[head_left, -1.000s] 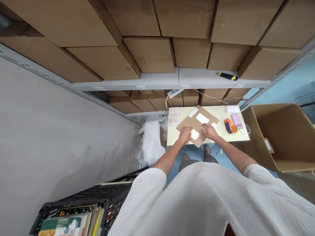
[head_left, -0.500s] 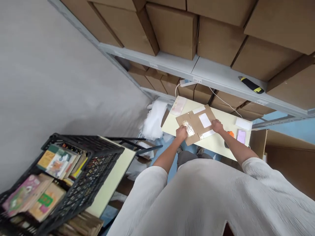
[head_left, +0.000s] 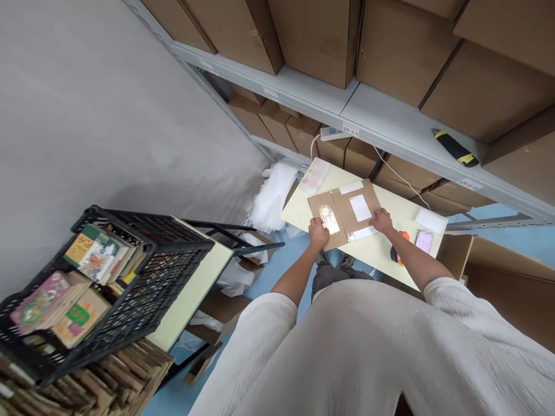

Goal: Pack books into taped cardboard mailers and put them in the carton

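A flat piece of brown cardboard packaging [head_left: 341, 203] with white labels and shiny clear tape lies over the pale yellow table [head_left: 392, 267], its near left corner reaching past the front edge. My left hand [head_left: 318, 232] is closed on its left edge, beside the tape patch. On the right edge, near a white label [head_left: 360, 208], my right hand [head_left: 381, 221] grips it with curled fingers. An orange and dark tape dispenser [head_left: 396, 254] sits partly hidden behind my right forearm. Farther right lies a purple pad [head_left: 424, 241], partly blurred out.
A black crate [head_left: 173, 254] of books stands on another table [head_left: 195, 300] at left. Shelves of cartons [head_left: 318, 40] rise ahead, with a yellow-black utility knife [head_left: 455, 148] on one. A large open carton [head_left: 511, 289] is at right; white packing material [head_left: 273, 193] lies left of the table.
The view has swung left, bringing the book crate fully in. My hands have shifted from on top of the cardboard packaging to its left and right edges, and it has turned.
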The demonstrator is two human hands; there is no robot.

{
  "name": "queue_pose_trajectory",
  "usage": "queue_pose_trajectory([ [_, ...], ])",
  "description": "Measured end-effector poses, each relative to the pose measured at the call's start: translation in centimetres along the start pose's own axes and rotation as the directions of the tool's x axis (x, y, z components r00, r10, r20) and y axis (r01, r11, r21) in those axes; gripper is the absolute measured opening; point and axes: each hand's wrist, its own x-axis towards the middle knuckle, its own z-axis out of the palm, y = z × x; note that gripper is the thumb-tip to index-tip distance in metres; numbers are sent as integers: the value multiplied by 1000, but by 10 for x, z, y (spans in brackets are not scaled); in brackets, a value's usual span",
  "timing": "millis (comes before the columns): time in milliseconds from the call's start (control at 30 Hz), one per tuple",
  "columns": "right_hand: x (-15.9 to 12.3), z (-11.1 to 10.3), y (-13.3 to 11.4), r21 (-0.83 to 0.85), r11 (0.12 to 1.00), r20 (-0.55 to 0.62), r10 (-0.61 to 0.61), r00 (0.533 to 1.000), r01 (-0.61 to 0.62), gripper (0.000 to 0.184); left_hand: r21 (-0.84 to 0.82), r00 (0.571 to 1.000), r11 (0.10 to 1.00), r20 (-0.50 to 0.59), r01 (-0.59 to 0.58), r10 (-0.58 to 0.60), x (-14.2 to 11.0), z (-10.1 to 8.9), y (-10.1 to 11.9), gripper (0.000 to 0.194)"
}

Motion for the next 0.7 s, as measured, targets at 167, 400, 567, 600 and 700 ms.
queue_pose_trajectory([
  [167,-7,-8,-8,-17,993,87,117,989,-116,63,-39,986,999,-164,-31,24,-17,-7,9,37],
  [400,-15,-10,-19,48,964,131,255,958,-263,64,-30,966,986,-205,-165,155,2,-37,21,42],
  [567,-34,8,-27,118,912,167,371,913,-393,55,19,973,982,-128,-190,191,39,-58,21,52],
  [600,-38,12,-28,135,903,171,384,907,-407,54,22,974,981,-112,-195,196,46,-61,22,52],
  [700,-50,24,-28,178,876,173,421,891,-448,51,37,972,973,-45,-229,231,67,-65,27,54],
])
